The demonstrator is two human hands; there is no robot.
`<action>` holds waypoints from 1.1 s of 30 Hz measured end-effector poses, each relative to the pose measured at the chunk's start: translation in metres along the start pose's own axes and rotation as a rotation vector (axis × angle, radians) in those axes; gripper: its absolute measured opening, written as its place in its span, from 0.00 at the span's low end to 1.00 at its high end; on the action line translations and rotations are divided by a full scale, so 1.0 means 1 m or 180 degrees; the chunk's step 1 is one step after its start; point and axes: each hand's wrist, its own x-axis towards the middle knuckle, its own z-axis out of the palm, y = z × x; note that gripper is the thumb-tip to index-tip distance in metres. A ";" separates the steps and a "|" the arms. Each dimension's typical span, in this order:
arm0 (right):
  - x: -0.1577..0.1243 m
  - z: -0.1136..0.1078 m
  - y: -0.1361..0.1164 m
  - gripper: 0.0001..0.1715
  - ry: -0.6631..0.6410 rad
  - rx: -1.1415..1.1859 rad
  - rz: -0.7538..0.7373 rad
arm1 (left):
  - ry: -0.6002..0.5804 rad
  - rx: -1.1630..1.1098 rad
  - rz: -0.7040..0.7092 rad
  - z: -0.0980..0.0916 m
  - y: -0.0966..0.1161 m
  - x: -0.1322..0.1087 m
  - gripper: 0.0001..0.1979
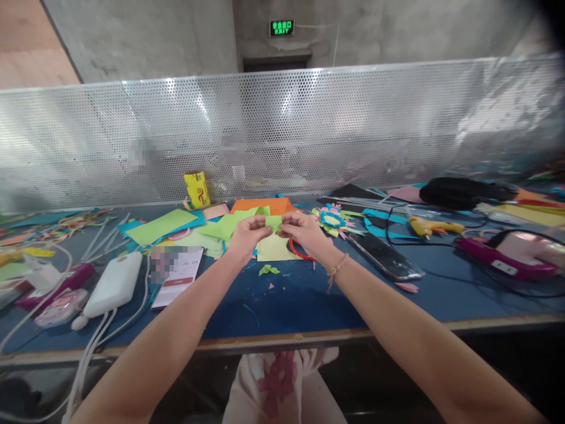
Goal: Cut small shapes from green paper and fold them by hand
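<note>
Both my hands are raised over the middle of the blue table [300, 300] and pinch one small light green paper piece [273, 222] between them. My left hand [247, 234] grips its left end with closed fingers. My right hand [304, 231] grips the right end the same way; a thin bracelet hangs at that wrist. Under the hands lie a pale yellow sheet [273, 249], red-handled scissors [300, 252] partly hidden by my right hand, and green scraps [268, 270].
Coloured paper sheets [161, 227] and an orange sheet [265, 205] lie behind. A paper flower [331, 219], phone [385, 255], yellow glue gun [430, 226] and pink device [512, 254] are right. White power bank [113, 284], cables and card [176, 274] are left. A perforated metal screen [282, 129] backs the table.
</note>
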 end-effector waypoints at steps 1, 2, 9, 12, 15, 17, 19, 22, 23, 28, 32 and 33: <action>0.000 0.000 0.000 0.11 0.0003 -0.0055 -0.0032 | 0.0046 -0.0031 -0.0012 0.000 0.000 0.000 0.13; 0.000 0.000 0.000 0.11 0.0007 -0.0104 -0.0060 | 0.0108 -0.0076 -0.0027 0.000 0.000 0.000 0.13; -0.002 0.001 -0.004 0.07 -0.0021 -0.0719 -0.0415 | 0.0376 -0.0184 -0.0048 0.001 0.002 -0.001 0.09; -0.003 0.002 -0.006 0.07 0.0220 -0.1323 -0.0749 | 0.0384 -0.0167 -0.0062 0.002 0.002 -0.002 0.10; -0.004 0.003 -0.006 0.07 0.0444 -0.1864 -0.1160 | 0.0369 -0.0194 -0.0135 0.005 0.002 -0.003 0.10; -0.006 0.004 -0.006 0.07 0.0482 -0.2197 -0.1452 | 0.0348 -0.0237 -0.0191 0.006 0.003 -0.005 0.10; -0.008 0.006 -0.006 0.09 0.0480 -0.2530 -0.1709 | 0.0258 -0.0296 -0.0212 0.008 0.003 -0.007 0.10; -0.011 0.009 -0.005 0.13 0.0459 -0.2939 -0.2049 | 0.0086 -0.0427 -0.0171 0.009 0.003 -0.009 0.10; -0.012 0.010 -0.005 0.14 0.0450 -0.3030 -0.2135 | 0.0053 -0.0472 -0.0153 0.009 0.002 -0.009 0.10; -0.014 0.014 -0.005 0.22 0.0203 -0.3197 -0.2243 | 0.0006 -0.0642 -0.0068 0.012 0.001 -0.011 0.11; -0.019 0.016 -0.005 0.27 -0.0046 -0.3211 -0.2053 | 0.0045 -0.0731 -0.0064 0.014 0.003 -0.011 0.10; -0.019 0.017 -0.005 0.27 -0.0084 -0.3179 -0.1999 | 0.0042 -0.0771 -0.0069 0.014 0.003 -0.012 0.09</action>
